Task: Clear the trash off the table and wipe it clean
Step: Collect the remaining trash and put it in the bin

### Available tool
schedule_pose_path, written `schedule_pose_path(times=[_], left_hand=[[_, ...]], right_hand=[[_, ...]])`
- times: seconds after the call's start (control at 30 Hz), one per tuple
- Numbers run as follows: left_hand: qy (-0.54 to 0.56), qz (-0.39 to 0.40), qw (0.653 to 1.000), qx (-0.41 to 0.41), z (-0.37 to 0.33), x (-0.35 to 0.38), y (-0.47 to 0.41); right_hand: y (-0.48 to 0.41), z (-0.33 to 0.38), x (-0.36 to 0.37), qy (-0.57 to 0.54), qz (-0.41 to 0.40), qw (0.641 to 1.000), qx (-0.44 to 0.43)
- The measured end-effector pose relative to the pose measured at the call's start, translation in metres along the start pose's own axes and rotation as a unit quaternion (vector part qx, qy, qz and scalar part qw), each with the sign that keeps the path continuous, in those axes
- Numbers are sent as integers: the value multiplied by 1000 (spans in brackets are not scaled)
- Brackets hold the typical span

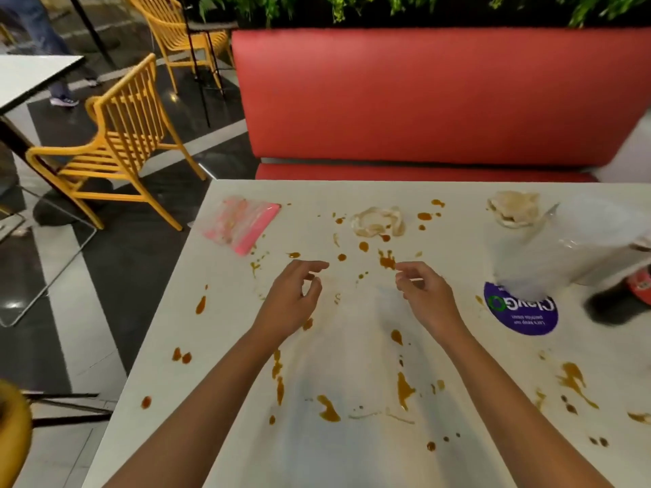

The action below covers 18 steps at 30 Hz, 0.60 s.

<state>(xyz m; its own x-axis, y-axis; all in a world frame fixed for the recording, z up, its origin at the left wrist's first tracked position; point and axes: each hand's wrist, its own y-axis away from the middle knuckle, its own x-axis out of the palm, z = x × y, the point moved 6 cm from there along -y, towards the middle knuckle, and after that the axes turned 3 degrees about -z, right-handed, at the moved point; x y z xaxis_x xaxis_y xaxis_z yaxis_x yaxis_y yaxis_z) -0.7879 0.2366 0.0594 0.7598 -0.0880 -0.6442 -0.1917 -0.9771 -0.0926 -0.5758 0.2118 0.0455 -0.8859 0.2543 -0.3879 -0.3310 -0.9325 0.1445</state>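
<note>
Head view, purple ClayGo sticker, sauce-stained table

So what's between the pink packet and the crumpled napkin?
Head view: just white table with a few small sauce drops.

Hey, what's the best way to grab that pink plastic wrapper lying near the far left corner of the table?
Probably pinch the near corner of the pink wrapper, the one pointing toward you, with the left hand, coming in low from the near side. It lies flat and thin, so a corner should peel up easier than the middle.
</note>
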Motion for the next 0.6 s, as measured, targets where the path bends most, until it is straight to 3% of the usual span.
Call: schedule_pose_path(times=[0.33, 0.47, 0.6], left_hand=[[-85, -50, 993, -72, 58, -20, -79], [-153, -95, 975, -131, 88, -37, -109], [-203, -82, 955, -203, 124, -49, -130]], right_hand=[[-110, 23, 40, 143, 33, 985, -91], [-139, 25, 50, 178, 36, 977, -108], [-156, 22, 53, 181, 27, 977, -110]])
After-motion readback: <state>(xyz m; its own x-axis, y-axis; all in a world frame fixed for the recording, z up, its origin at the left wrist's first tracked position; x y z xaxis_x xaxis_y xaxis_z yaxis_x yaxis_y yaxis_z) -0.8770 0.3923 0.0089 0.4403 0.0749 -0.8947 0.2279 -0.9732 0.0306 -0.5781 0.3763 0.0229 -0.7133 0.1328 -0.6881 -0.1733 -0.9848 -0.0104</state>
